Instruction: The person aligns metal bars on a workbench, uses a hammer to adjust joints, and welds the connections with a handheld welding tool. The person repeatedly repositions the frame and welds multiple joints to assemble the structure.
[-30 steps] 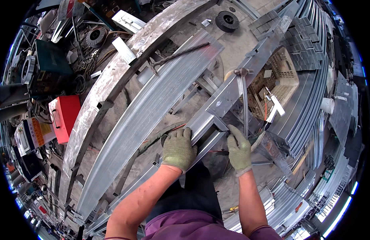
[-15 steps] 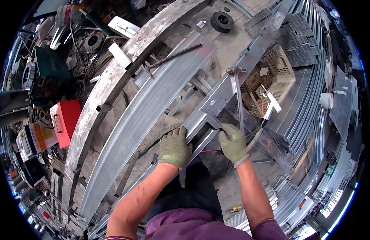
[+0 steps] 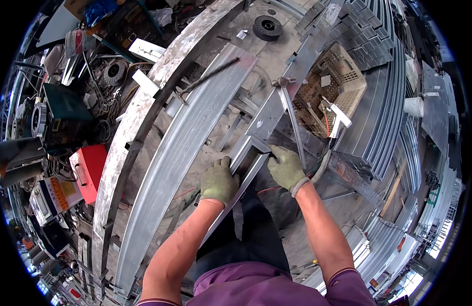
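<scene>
Wide head-worn view, facing down

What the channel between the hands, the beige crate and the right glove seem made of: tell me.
Channel: probably galvanised steel, possibly aluminium; grey with a metallic sheen.
Crate: likely moulded plastic, matte beige, judging by its perforated walls.
Right glove: seemingly fabric, perhaps knitted; matte green, fitting closely around the hand.

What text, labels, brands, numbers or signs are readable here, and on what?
Orange label on the white-and-dark-blue case: characters, too small and blurred to quote.
Dark machine casing at upper left: pale lettering, too small to quote.
Metal profile between the gloved left hand and right hand: none visible.
</scene>
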Motion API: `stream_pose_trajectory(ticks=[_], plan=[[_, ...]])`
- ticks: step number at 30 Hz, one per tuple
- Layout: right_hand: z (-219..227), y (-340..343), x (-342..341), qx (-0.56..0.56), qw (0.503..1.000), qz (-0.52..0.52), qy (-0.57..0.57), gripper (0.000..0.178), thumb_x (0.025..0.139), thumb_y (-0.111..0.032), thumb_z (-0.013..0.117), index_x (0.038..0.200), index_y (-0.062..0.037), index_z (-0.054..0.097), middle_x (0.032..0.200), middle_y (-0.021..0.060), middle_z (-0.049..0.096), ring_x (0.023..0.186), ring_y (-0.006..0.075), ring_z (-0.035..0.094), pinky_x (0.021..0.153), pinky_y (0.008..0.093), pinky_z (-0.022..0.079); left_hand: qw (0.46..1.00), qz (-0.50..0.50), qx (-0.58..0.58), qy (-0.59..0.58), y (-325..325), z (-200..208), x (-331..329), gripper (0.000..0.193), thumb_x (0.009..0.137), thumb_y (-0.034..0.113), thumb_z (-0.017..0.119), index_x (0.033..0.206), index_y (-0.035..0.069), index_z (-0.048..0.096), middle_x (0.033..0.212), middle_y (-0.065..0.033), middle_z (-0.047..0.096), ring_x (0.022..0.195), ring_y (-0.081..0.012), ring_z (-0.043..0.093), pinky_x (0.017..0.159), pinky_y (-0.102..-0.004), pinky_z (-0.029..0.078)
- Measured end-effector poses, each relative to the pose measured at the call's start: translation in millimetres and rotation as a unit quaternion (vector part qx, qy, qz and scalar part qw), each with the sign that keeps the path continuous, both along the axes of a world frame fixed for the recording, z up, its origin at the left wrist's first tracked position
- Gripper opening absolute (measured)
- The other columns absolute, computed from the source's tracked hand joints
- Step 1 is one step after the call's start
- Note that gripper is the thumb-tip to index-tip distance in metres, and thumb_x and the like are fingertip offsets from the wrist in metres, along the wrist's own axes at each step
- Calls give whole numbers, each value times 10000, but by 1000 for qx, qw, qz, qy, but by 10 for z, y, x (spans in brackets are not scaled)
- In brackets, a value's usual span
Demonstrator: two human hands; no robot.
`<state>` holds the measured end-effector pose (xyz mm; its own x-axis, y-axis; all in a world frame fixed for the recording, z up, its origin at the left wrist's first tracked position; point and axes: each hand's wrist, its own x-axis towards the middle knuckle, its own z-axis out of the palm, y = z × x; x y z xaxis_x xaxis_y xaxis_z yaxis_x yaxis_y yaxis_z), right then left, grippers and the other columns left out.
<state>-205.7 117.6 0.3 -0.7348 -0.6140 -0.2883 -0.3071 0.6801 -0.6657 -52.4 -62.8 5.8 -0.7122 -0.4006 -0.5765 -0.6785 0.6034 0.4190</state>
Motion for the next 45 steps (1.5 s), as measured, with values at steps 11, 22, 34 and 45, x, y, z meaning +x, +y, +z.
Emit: stream_pose_trajectory(ticks=[11, 22, 34, 45], plan=[[-2, 1, -8, -55, 998, -24, -37, 393, 954, -150, 667, 1313, -15, 753, 1263, 258, 752, 1140, 389, 748, 999, 415, 580, 999, 23, 31, -16, -42, 123, -23, 528, 966, 324, 728, 1415, 65, 625, 1420, -198, 669, 1271, -416, 671, 1072, -524, 544], [62, -52, -102, -141, 960, -128, -203, 279, 1048, -69, 688, 1293, 47, 755, 1063, 98, 798, 945, 147, 741, 861, 291, 588, 998, 43, 42, 5, -38, 138, -35, 527, 949, 337, 742, 1392, 67, 653, 1332, -218, 709, 1232, -429, 685, 1052, -524, 546], [-188, 65, -500, -180, 928, -58, -321, 275, 1042, -88, 698, 1280, 23, 777, 1130, 66, 796, 1018, 138, 741, 923, 281, 587, 946, -9, -55, 320, 447, 523, 559, 627, 927, 141, 779, 1492, -13, 554, 1411, -283, 648, 1284, -485, 636, 1107, -543, 506], [-435, 583, -336, -220, 921, -24, -322, 344, 1041, -49, 638, 1366, 29, 722, 1317, 150, 768, 1168, 184, 725, 1035, 324, 575, 991, 61, -73, 95, 797, 403, 151, 554, 942, 250, 787, 1410, 0, 626, 1264, -273, 722, 1142, -463, 709, 964, -530, 569]])
